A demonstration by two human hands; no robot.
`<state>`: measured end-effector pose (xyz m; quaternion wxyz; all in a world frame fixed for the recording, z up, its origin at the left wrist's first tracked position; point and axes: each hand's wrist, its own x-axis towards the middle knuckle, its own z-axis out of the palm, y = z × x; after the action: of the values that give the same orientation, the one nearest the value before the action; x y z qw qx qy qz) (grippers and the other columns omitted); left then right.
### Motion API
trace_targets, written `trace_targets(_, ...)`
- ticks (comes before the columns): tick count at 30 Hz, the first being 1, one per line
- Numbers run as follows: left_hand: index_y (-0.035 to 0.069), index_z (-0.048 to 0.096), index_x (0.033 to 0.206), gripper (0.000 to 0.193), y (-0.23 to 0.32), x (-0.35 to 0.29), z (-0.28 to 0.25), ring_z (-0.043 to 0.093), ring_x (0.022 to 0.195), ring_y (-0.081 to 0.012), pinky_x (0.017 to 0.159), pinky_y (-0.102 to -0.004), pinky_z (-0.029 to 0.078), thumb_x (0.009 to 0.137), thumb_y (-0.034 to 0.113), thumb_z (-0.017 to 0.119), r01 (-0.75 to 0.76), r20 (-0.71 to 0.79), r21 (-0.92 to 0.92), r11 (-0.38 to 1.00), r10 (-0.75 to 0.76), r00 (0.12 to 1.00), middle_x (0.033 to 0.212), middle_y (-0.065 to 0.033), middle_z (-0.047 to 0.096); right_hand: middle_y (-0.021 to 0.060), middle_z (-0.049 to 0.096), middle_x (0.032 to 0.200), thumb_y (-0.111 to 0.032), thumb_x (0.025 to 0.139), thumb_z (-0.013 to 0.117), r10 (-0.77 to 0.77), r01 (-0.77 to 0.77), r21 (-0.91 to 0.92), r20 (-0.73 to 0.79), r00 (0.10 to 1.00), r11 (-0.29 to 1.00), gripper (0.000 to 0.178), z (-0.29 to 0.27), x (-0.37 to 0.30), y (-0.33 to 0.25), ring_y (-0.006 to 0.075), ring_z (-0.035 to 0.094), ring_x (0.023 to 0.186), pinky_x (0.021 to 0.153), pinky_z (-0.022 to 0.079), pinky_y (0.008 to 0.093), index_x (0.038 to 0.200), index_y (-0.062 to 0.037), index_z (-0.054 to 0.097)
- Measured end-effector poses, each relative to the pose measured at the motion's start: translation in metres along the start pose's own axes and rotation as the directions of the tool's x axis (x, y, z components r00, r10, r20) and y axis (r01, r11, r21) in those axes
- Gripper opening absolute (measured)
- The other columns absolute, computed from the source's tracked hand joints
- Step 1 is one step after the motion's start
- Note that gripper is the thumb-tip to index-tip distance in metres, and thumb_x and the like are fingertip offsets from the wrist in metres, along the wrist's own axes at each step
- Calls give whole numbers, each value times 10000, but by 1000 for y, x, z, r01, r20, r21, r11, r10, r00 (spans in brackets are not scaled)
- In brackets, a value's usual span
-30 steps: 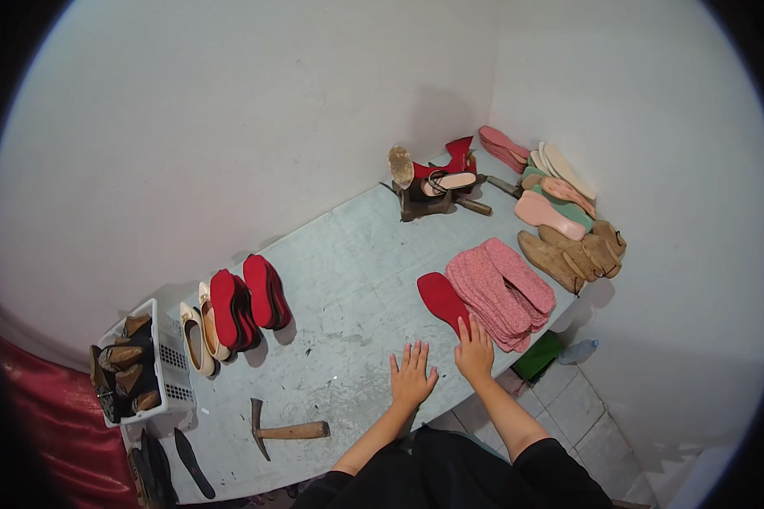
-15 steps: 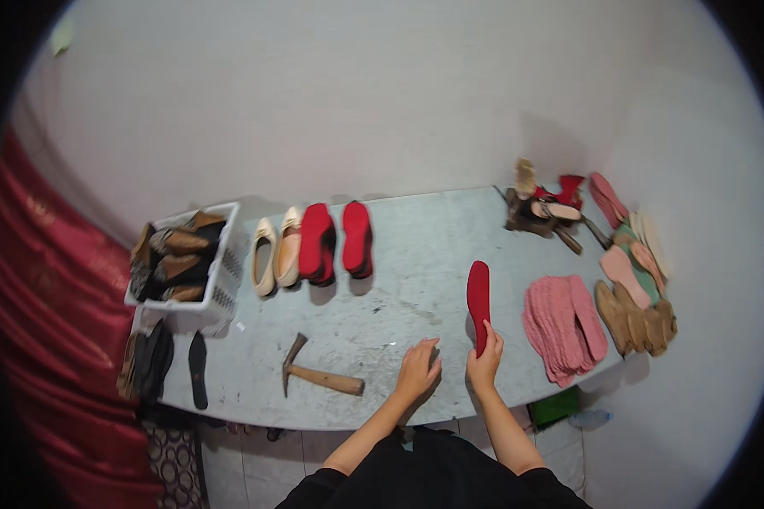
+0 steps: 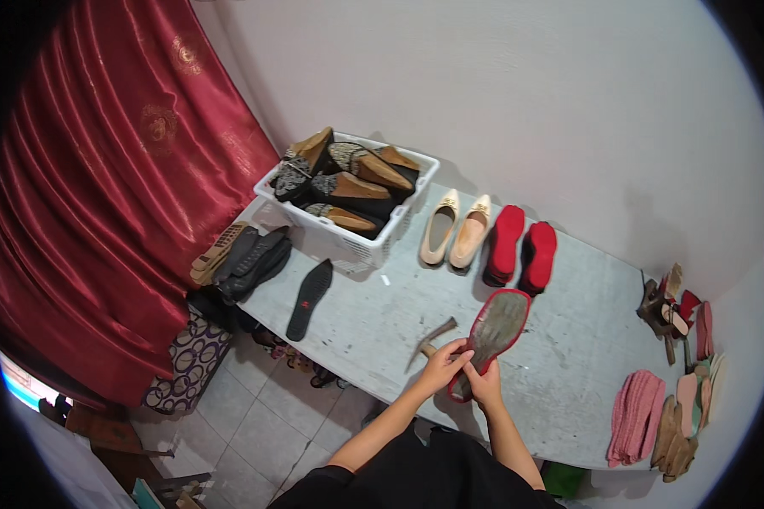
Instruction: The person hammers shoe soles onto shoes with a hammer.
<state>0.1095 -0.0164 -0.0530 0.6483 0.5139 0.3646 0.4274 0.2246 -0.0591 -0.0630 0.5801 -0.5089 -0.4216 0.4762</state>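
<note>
Over the table's front part I hold a red-edged shoe insole tilted up, its worn grey underside showing. My left hand pinches its narrower middle at the left edge. My right hand is closed round the right edge, close beside the left. The insole's lower end shows below the fingers. Just behind my left hand lies a hammer, its handle mostly hidden. Beyond the insole stand two stacks of red insoles and a pair of cream flat shoes.
A white basket of shoes stands at the table's far left. Nearer are a black sole and dark soles at the edge. Pink insoles, tan pieces and tools lie on the right. A red curtain hangs left.
My view has swung left. The insole, earlier in my right hand alone with its red face showing, is turned grey side up, and my left hand has closed on it too.
</note>
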Motion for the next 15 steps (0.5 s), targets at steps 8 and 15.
trace_targets(8,83,574,1044,303,4,6,-248,553,907,-301,777,-393,444,772,194,648,214,-467,773,597,307,830,969,-129,568,141,614,778,-220,914,512,280,-290,222,76,957,931,220,138,42,18,214,623,637,584,521,338,1002,-21,475)
trace_targets(15,94,398,1253,677,-3,17,-332,377,1146,-352,947,-471,314,695,275,735,488,-530,847,209,286,798,1183,-174,429,148,621,752,-499,929,347,366,-378,264,95,926,887,513,212,76,66,231,627,609,564,518,343,979,-10,496)
